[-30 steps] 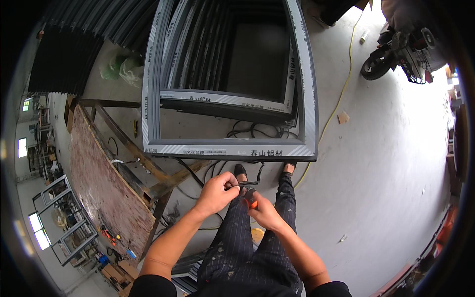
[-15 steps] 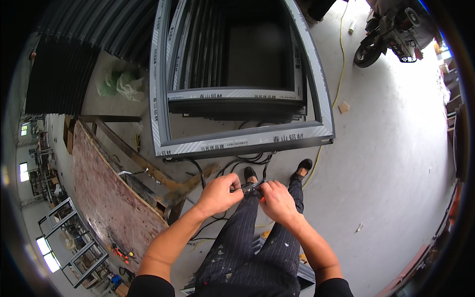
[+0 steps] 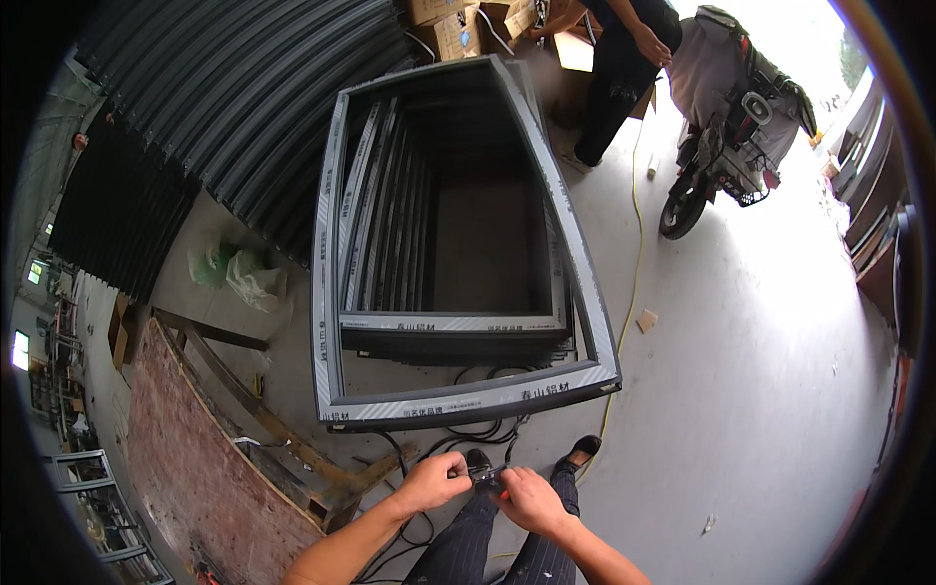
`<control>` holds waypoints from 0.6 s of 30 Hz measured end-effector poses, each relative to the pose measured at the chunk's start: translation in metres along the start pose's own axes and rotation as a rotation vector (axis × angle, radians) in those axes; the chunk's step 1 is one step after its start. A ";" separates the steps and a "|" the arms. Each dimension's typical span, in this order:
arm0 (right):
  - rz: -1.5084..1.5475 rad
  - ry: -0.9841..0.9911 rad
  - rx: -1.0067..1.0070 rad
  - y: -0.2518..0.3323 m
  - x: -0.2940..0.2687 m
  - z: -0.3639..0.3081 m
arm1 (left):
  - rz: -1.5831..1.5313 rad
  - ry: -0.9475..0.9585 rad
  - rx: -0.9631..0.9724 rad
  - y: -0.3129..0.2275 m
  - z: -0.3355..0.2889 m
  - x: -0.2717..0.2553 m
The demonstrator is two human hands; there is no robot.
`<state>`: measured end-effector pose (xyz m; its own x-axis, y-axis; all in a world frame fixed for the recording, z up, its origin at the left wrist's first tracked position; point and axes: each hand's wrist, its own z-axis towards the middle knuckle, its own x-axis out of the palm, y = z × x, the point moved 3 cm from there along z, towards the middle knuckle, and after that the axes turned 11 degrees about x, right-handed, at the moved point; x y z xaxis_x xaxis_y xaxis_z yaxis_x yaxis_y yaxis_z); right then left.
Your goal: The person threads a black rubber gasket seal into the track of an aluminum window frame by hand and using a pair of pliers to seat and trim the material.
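Stack of grey aluminium window frames (image 3: 468, 400) leaning upright, centre of frame, black cables (image 3: 478, 429) on the floor just below its bottom rail. Dark corrugated sheeting (image 3: 244, 88) upper left. Pale green and white plastic bags (image 3: 239, 273) left of the frames. Reddish board (image 3: 185, 468) and wooden beams (image 3: 283, 439) lower left. Cardboard boxes (image 3: 458, 29) top centre, another person (image 3: 624, 68) standing beside them. Parked scooter (image 3: 731, 127) upper right. Yellow cable (image 3: 634, 263) running down the concrete floor (image 3: 760, 390), small cardboard scrap (image 3: 646, 321) near it.
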<state>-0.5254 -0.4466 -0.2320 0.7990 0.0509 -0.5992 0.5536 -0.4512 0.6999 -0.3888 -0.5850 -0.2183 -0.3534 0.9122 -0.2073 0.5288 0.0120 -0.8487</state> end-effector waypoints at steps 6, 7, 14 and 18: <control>0.012 0.057 0.046 0.005 0.000 0.002 | 0.033 0.033 -0.052 0.007 0.000 -0.004; -0.001 0.043 0.069 0.006 0.001 0.002 | 0.098 0.037 -0.066 0.004 -0.001 -0.004; -0.050 -0.097 0.226 -0.008 0.014 0.002 | 0.348 -0.059 -0.033 -0.001 -0.002 0.001; -0.011 -0.100 0.553 -0.035 0.018 0.010 | 0.283 -0.191 0.019 -0.019 -0.021 -0.020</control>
<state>-0.5323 -0.4387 -0.2709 0.7528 -0.0148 -0.6581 0.3346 -0.8523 0.4019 -0.3757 -0.5944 -0.1878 -0.3343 0.7851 -0.5215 0.6124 -0.2397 -0.7533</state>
